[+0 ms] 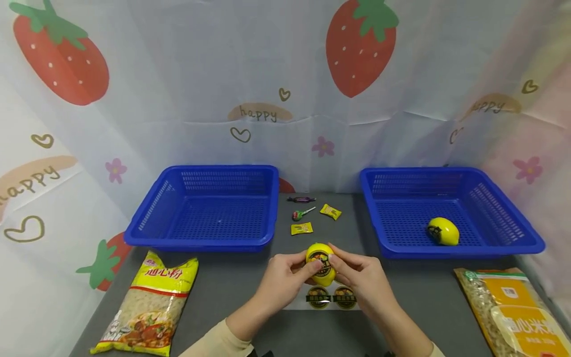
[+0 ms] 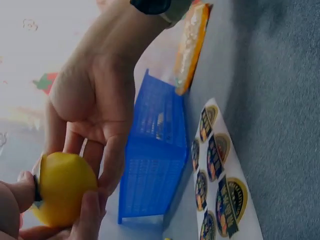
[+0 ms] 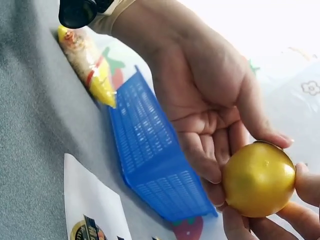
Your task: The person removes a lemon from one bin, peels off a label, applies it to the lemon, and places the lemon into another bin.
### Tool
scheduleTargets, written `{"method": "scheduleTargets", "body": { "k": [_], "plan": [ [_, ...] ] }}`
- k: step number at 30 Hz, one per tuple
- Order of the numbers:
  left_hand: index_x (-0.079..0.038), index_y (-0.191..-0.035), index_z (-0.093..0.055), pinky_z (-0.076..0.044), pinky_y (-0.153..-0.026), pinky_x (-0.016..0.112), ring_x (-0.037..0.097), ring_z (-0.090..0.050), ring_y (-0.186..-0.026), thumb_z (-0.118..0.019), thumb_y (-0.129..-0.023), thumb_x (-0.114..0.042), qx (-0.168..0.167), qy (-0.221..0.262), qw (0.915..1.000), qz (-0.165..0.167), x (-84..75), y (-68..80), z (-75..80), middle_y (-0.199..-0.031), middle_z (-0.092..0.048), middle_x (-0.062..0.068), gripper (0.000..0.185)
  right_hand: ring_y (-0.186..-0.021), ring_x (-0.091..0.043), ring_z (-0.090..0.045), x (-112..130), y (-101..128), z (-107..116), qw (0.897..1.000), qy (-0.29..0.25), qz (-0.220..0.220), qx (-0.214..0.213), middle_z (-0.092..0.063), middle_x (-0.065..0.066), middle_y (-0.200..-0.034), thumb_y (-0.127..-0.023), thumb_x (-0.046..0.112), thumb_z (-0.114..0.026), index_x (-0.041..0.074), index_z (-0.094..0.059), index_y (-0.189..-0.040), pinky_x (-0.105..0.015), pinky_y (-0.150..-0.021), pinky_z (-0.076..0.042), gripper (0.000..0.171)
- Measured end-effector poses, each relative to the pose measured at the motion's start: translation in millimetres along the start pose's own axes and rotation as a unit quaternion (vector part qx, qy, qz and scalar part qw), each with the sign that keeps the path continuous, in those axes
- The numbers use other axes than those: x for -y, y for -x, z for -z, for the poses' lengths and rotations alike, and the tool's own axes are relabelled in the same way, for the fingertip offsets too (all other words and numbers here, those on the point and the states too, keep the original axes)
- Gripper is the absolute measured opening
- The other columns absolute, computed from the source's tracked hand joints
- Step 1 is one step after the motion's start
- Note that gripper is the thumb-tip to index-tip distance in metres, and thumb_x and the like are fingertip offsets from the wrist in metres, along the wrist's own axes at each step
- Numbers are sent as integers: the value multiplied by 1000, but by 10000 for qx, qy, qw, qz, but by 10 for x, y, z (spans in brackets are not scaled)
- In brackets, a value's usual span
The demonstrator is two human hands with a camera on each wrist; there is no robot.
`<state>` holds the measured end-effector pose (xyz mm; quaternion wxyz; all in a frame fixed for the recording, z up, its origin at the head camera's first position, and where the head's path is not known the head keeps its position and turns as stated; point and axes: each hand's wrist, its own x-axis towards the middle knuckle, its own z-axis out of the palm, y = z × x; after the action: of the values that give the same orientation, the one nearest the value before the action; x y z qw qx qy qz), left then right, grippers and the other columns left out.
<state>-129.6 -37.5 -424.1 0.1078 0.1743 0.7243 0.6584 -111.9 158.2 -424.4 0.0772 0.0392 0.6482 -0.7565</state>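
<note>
Both hands hold one yellow lemon above the middle of the table, and a dark round label shows on its near side. My left hand grips it from the left with the thumb laid on the label. From the right, my right hand pinches the fruit, its thumb at the label's edge. Beneath the hands lies a white sheet of round stickers, partly hidden by them. In the right wrist view the lemon sits between the fingertips of both hands.
At the back left stands a blue basket. Another blue basket at the back right holds a labelled lemon. Small wrapped candies and a lollipop lie between them. Food bags flank the table, one yellow, one orange.
</note>
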Motion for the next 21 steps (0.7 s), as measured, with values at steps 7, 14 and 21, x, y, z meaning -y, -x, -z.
{"method": "scheduleTargets", "body": {
  "k": [7, 14, 21],
  "plan": [
    [3, -114, -74, -62, -72, 35, 28, -76, -76, -60, -103, -24, -139, 493, 9982, -321, -123, 30, 31, -91, -76, 21, 32, -88, -18, -66, 143, 86, 16, 9980, -267, 270, -514, -74, -6, -97, -101, 27, -63, -2, -78, -102, -32, -70, -60, 33],
    [2, -115, -72, -62, -78, 36, 31, -76, -82, -60, -102, -37, 78, 231, 9996, 148, -173, 4, 2, -98, -77, 17, 43, -98, -17, -69, 117, 109, -2, 9970, 204, 506, -546, -75, -6, -113, -100, 22, -65, -9, -65, -126, -32, -73, -62, 41],
    [0, -124, -70, -62, -79, 41, 20, -76, -82, -65, -99, -34, 144, 506, 9981, 335, -95, -73, -23, -107, -76, 18, 43, -92, -17, -71, 36, 59, -3, 9967, 74, 579, -567, -77, -1, -107, -99, 20, -67, -11, -66, -124, -30, -70, -62, 40]
  ]
}}
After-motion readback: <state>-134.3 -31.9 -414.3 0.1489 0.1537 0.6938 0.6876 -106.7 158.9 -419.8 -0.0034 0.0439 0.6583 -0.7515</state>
